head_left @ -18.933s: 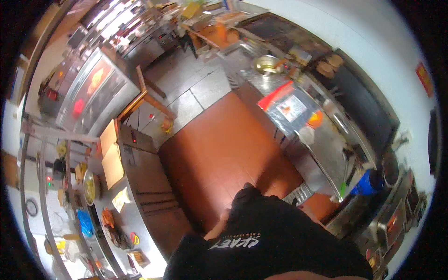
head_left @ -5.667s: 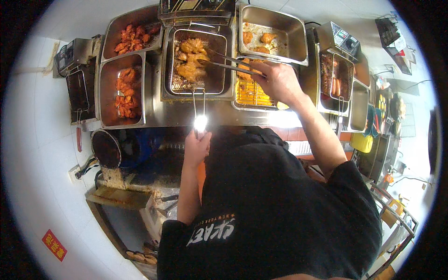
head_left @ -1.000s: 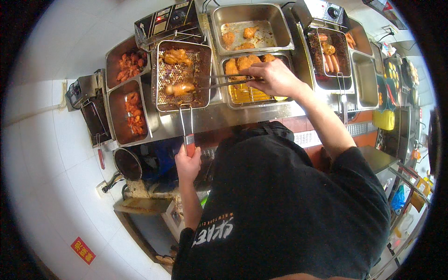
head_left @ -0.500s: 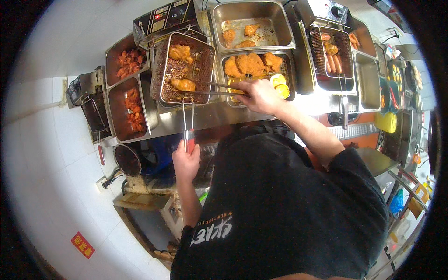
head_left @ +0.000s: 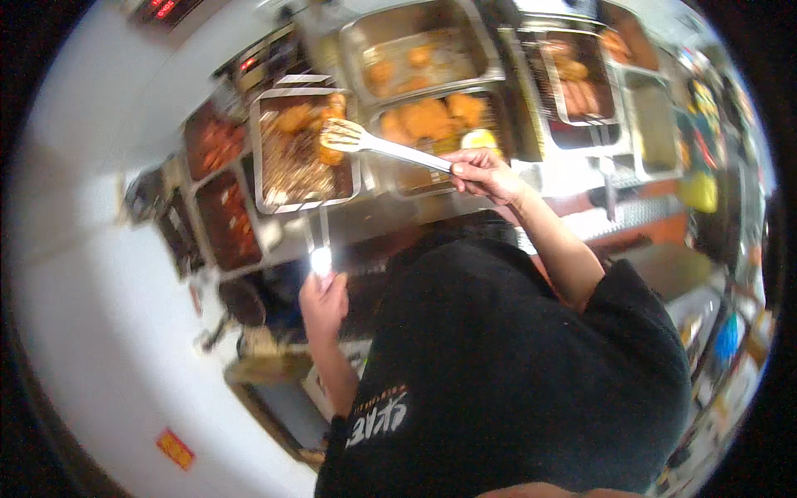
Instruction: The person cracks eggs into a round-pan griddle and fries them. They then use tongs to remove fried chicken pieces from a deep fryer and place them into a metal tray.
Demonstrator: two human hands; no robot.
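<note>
My left hand (head_left: 324, 305) is closed around the handle of a wire fry basket (head_left: 353, 176), its grip washed out by glare. Several browned fried chicken pieces (head_left: 292, 119) lie toward the far side of the basket. My right hand (head_left: 486, 176) grips metal tongs (head_left: 407, 153) with a slotted end, which reaches over the basket's right side. An orange-brown chicken piece (head_left: 334, 156) shows behind that slotted end; blur hides whether the tongs pinch it. Right of the basket, breaded fillets (head_left: 432, 119) and a yellow-and-white round piece (head_left: 479, 139) rest on a rack tray.
Behind the rack tray stands a steel pan (head_left: 491, 66) with a few fried pieces. Two pans of reddish meat (head_left: 237, 220) sit at the left. Another fry basket (head_left: 610, 116) with sausages hangs at the right, beside a steel pan (head_left: 660, 141).
The tongs have turned so their slotted face shows, and a chicken piece has shifted to the basket's right side. The basket has moved slightly left and nearer. The view is now blurred.
</note>
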